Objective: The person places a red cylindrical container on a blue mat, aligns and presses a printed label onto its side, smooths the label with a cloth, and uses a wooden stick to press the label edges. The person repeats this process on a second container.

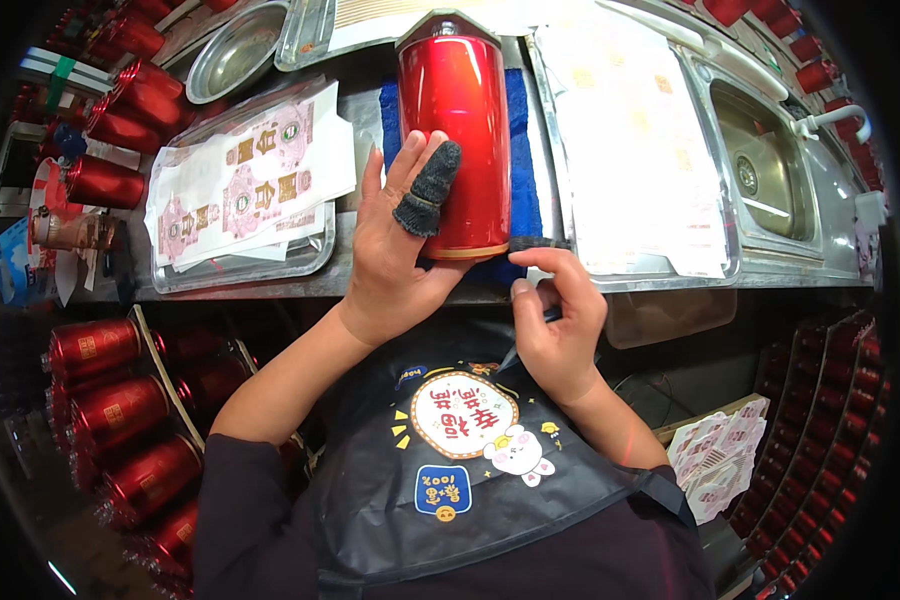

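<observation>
A glossy red cylindrical container [465,142] lies lengthwise over a blue cloth [523,150] on the metal counter. My left hand [401,232] rests against its left side and near end, with a dark knitted finger cot [429,187] on one finger; the thumb is at the near rim. Just right of that rim, my right hand [559,315] has its fingers bent, beside a dark bristly strip, perhaps a brush [540,244]. Whether the right fingers grip anything is unclear. The container's underside is hidden.
Trays with printed sheets stand left [251,180] and right [634,157]. A metal bowl [236,52] sits at the back left, a sink [761,161] with a faucet at the right. Red containers [116,416] fill racks below on both sides. Printed sheets [720,457] lie low at the right.
</observation>
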`<state>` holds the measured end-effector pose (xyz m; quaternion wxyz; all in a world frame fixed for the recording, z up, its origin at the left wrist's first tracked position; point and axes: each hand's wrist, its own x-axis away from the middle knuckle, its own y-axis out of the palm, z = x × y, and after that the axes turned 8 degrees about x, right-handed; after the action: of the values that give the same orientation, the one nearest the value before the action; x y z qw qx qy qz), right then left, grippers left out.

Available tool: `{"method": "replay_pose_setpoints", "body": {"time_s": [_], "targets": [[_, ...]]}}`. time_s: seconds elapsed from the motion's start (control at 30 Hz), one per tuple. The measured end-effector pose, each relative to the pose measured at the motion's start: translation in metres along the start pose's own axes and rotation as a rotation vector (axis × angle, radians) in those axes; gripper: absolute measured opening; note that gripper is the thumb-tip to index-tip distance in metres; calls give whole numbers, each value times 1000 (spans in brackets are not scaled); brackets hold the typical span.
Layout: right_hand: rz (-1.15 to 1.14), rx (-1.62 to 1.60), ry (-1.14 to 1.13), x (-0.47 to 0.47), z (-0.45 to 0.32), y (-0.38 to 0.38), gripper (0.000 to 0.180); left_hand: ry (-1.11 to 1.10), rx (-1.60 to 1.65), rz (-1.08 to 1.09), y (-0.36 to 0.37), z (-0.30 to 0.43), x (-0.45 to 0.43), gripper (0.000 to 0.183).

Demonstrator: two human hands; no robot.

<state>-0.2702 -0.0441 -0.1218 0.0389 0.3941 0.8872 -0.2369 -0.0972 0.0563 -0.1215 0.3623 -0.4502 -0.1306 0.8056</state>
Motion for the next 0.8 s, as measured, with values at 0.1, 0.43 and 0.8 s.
{"method": "replay_pose_setpoints", "body": {"time_s": [0.1, 0.43, 0.8], "targets": [[-9, 58, -21, 1, -4, -1, 22, -17, -5, -23, -7, 5, -1, 89], [5, 317, -613, -25, -22, 7, 25, -30, 28, -6, -4, 3, 1, 93], [23, 82, -181, 0, -6, -7, 25, -340, 279, -14, 1, 25, -1, 89]]}}
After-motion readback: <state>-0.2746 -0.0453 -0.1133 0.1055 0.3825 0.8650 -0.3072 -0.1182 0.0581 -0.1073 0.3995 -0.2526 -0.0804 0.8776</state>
